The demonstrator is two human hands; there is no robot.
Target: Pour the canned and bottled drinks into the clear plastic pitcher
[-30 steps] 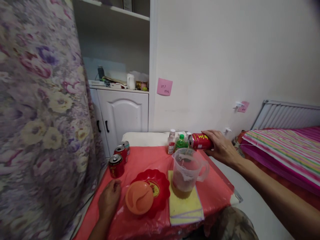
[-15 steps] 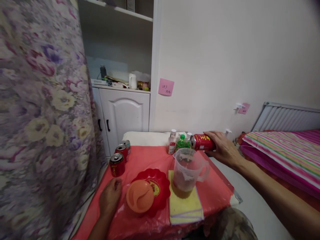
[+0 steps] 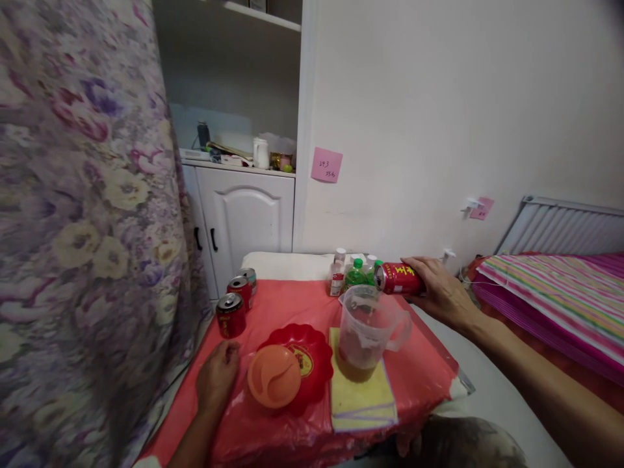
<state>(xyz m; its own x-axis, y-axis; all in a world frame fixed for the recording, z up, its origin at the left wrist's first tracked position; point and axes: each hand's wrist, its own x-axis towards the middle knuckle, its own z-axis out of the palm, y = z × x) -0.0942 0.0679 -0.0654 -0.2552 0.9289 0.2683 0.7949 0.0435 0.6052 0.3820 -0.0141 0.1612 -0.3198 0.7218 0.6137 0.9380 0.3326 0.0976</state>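
Note:
My right hand [image 3: 441, 286] grips a red drink can [image 3: 400, 278] with yellow lettering. The can lies on its side in the air, its top over the rim of a clear plastic measuring jug [image 3: 363, 335]. Some brownish liquid shows in the bottom of the jug, which stands on a folded yellow cloth [image 3: 363, 406]. My left hand [image 3: 218, 374] rests on the red table cover with fingers curled; whether anything is in them is hidden. Just beyond it stands a dark red can [image 3: 231, 315]. To its right, an orange divided bowl [image 3: 274, 377] sits on a red scalloped plate [image 3: 319, 364].
Two more cans, one red [image 3: 240, 291] and one greyish [image 3: 249, 278], stand at the table's left edge. Several bottles, among them a green one [image 3: 355, 275], are grouped behind the jug. A floral curtain [image 3: 88, 214] hangs at left; a bed [image 3: 560, 279] is at right.
The view has shifted slightly. My right hand still holds the can tipped over the jug, and my left hand stays on the table.

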